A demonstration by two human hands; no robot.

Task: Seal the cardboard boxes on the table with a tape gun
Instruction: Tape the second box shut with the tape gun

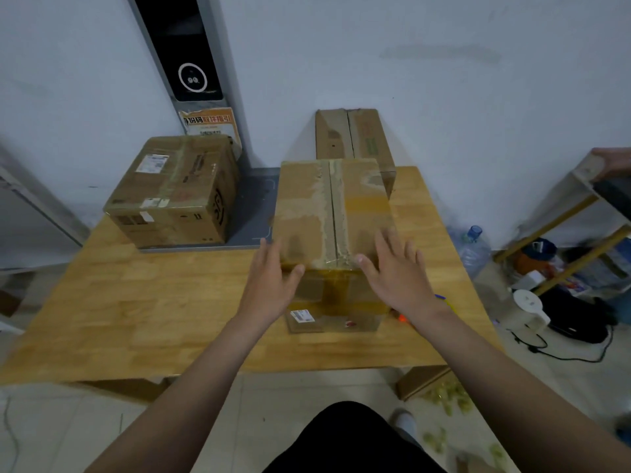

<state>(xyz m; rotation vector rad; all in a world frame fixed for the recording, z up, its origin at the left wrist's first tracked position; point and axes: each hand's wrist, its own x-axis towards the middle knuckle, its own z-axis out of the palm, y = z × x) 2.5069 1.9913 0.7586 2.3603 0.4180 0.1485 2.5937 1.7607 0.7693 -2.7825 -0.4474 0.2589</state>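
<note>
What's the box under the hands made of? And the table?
The box looks like brown cardboard: dull and scuffed, with torn paper patches on top. Glossy clear tape, probably plastic, runs along its top seam. The table looks like wood: pale joined strips with visible grain and a smooth, slightly shiny finish.

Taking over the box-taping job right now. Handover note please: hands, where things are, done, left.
Left hand: open, fingers along the left side of the centre box, thumb on its near top edge.
Right hand: open, flat on that box's top.
No tape gun in either hand. A coloured item peeks out behind the right wrist; cannot tell what it is.
Done: tape runs along the centre box's top seam and down its front. The left box, on a grey platform, also shows tape.
Left: check the rear box by the wall; its seal cannot be judged.
</note>
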